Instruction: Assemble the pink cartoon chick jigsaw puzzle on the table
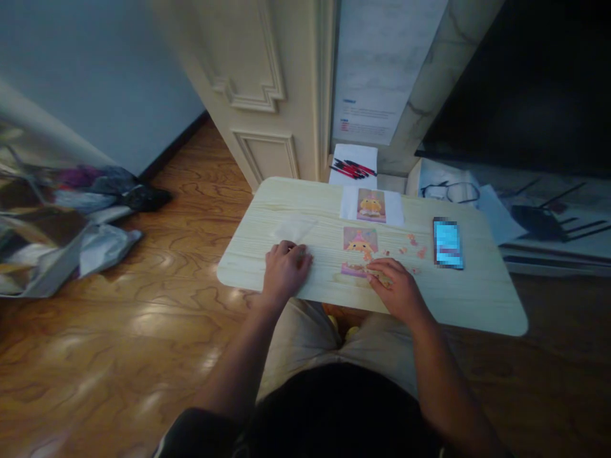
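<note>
A partly built small jigsaw puzzle with a yellow cartoon figure lies on the light wooden table. My right hand rests at the puzzle's lower right edge, fingers curled and pinched on what looks like a puzzle piece. Loose pieces are scattered just right of the puzzle. My left hand lies on the table left of the puzzle, fingers curled down, next to a clear plastic bag. A reference picture of the same figure lies on white paper behind the puzzle.
A phone with a lit screen lies at the table's right. Red and black pens sit on paper behind the table. Glasses and papers lie at the back right. Bags are heaped on the wood floor at left.
</note>
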Available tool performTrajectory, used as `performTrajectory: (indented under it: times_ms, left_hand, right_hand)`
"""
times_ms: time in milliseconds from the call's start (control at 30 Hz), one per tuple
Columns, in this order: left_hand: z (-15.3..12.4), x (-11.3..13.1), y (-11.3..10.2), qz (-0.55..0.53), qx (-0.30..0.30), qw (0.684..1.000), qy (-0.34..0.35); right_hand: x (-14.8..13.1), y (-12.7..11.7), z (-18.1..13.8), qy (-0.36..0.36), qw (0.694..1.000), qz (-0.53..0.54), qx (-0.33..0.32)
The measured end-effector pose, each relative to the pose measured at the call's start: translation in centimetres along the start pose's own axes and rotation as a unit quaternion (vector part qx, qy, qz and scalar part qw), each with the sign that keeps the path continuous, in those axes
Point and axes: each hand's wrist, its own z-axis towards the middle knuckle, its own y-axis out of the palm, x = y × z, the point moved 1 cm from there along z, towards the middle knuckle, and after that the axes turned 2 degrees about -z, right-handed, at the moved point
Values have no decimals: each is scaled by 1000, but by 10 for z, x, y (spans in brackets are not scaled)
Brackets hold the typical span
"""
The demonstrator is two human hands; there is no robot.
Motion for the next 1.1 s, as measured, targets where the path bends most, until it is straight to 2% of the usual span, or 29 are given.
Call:
performTrajectory:
  times_ms: [133,367,467,600,767,967,1100]
  left_hand:
    - [11,5,0,-12,-17,1000,-6]
    - [28,12,-4,-116,-68,991,2]
    - [26,31,-4,-168,-63,983,38]
    - [17,70,7,-269,-128,948,115]
    - [12,101,22,-325,-169,921,134]
    - [11,101,35,-377,-158,909,80]
    - [9,96,40,-344,-119,928,80]
  right_hand:
    - [8,-9,-8,16,1000,-8,19]
    - [18,-23,-21,36,999,-7,34]
    - [18,-24,-23,42,998,2,35]
    - [11,-15,-19,56,997,33,43]
    - [4,3,-5,105,990,87,20]
    - [12,9,10,135,985,110,-18]
    - [18,7,17,127,986,100,-34]
